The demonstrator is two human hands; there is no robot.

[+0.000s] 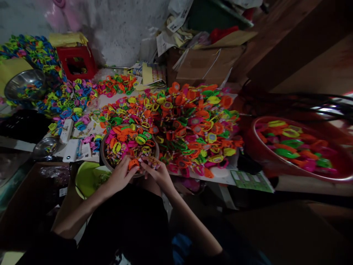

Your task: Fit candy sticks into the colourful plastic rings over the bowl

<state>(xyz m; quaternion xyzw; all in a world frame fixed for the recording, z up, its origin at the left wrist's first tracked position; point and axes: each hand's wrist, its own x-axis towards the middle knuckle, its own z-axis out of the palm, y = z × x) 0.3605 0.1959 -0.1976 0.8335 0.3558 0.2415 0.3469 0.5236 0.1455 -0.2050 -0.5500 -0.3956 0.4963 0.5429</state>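
2 bare hands work close together over the near rim of a round bowl (102,151) packed with bright plastic pieces. The left hand (121,175) has its thumb and fingers curled around an orange watch-shaped piece (134,164), which sits just above the bowl's contents. The right hand (158,171) is bent in beside it, fingertips near the piece; whether they pinch a small part of it, I cannot tell, since the fingers cover the spot and the light is dim.

Slipping looks like the main risk: the piece is small and held by the fingertips, so a loose grip could drop it back among look-alikes in orange, pink, yellow and green, or over the near rim towards the lap. The bowl is heaped and stands at the table's front, so a forearm pressing on its rim could tip it or spill pieces, perhaps into the lime-green tub (82,178) below the left wrist. Right of the bowl, a tall heap of similar pieces (193,129) reaches the table edge; a bumped elbow might start a slide. Farther right, a red basin (264,158) holds more, well apart from the hands.
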